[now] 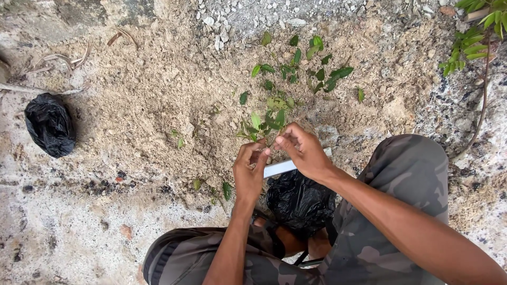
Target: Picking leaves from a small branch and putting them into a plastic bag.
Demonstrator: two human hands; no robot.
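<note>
Item: small green seedling [264,125], leafy, held upright at the near edge of a mound of sandy soil [158,100].

Left hand [249,171]: fingers closed around the lower stem of the seedling, just below its leaves.

Right hand [303,150]: fingertips pinched at the same stem, touching the left hand's fingers; a flat white strip [280,168] is seen between the two hands, though it cannot be told which hand grips it.

Black plastic bag [300,200]: crumpled, placed directly beneath the hands, between the knees.

Camouflage trousers [406,174]: worn by the person, knees spread to either side.

Second black plastic bag [50,124]: bunched, lying well apart at the left on the concrete ground [63,232].

Further leafy cuttings [303,68]: stuck in the soil beyond the hands.

Pale gravel [253,13]: scattered at the top edge.

Green creeper [472,42]: trailing at the upper right.
</note>
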